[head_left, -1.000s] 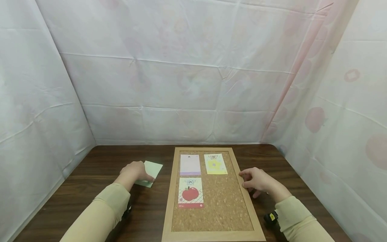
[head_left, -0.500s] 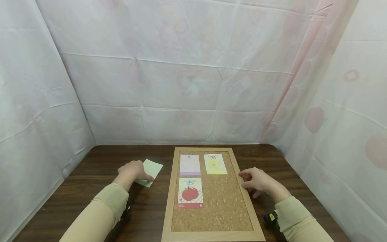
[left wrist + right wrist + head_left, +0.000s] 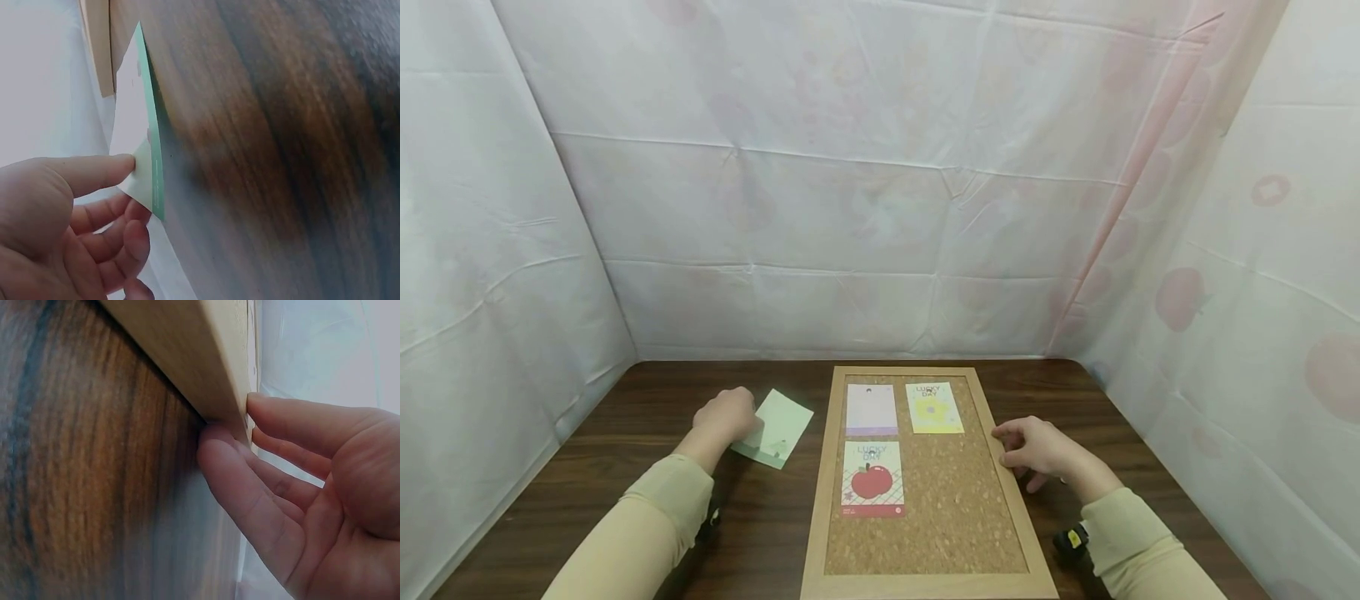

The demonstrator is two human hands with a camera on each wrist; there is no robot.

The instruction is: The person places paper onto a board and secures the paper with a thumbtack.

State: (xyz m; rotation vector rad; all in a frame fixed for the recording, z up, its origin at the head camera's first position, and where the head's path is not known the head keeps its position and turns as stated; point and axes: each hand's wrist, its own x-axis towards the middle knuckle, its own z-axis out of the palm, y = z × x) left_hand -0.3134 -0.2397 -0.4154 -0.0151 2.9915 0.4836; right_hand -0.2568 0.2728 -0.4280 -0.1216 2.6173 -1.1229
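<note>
My left hand (image 3: 727, 417) pinches the left corner of a pale green sheet of note paper (image 3: 784, 423), just left of the board. In the left wrist view the thumb lies on the face of the note paper (image 3: 134, 87), with the fingers behind it; the sheet tilts up off the table. My right hand (image 3: 1036, 448) holds the right edge of a wood-framed cork board (image 3: 962, 517). In the right wrist view one fingertip sits on top of the frame (image 3: 181, 350), and another digit lies low against its side near the table.
Three printed note sheets lie on the cork: a white and purple one (image 3: 871, 408), a yellow flower one (image 3: 934, 408) and a red apple one (image 3: 872, 479). Dark wooden table (image 3: 760, 533) surrounds the board. Pale printed cloth (image 3: 835, 200) hangs behind and at both sides.
My left hand has lifted the green sheet slightly and shifted a little up and left. More of the sheet's face shows, nearer the board. My right hand and the cork board have stayed put.
</note>
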